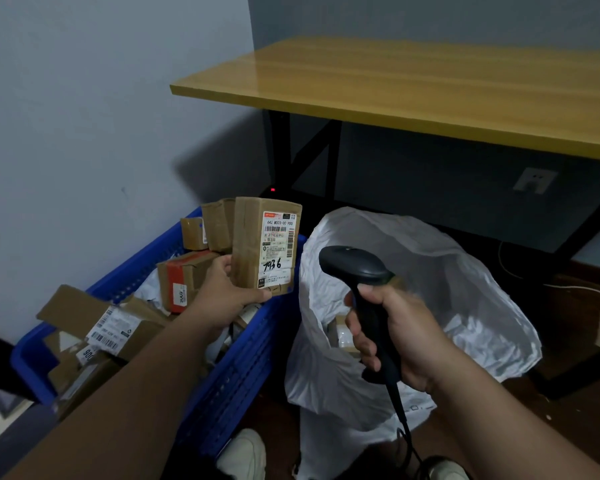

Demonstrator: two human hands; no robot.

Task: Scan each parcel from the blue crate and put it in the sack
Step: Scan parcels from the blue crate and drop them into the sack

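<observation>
The left hand [222, 292] grips a brown cardboard parcel [265, 244] by its lower left corner, thumb along the bottom edge, fingers behind the left edge. The parcel stands upright above the far right corner of the blue crate [243, 368], its white shipping label [278, 251] facing the camera. Open air surrounds the parcel's top and right edges; its left edge overlaps other parcels standing behind it.

The right hand [392, 334] is clenched around the handle of a black barcode scanner [364, 292]. The scanner head rises above the fingers and tilts toward the label, with a clear gap between head and parcel. A black cable [404, 424] drops from the handle base.

Below and behind the right-hand fingers, the white sack [430, 271] stands open, its rim just beside the crate's right wall. Some contents show inside, next to the fingers.

Left of the left-hand fingers, the crate holds a heap of loose parcels [111, 327], several leaning over the near left rim.

Beyond both hands, a wooden table [413, 88] on a black frame overhangs the sack's far side. A wall bounds the crate's left side.
</observation>
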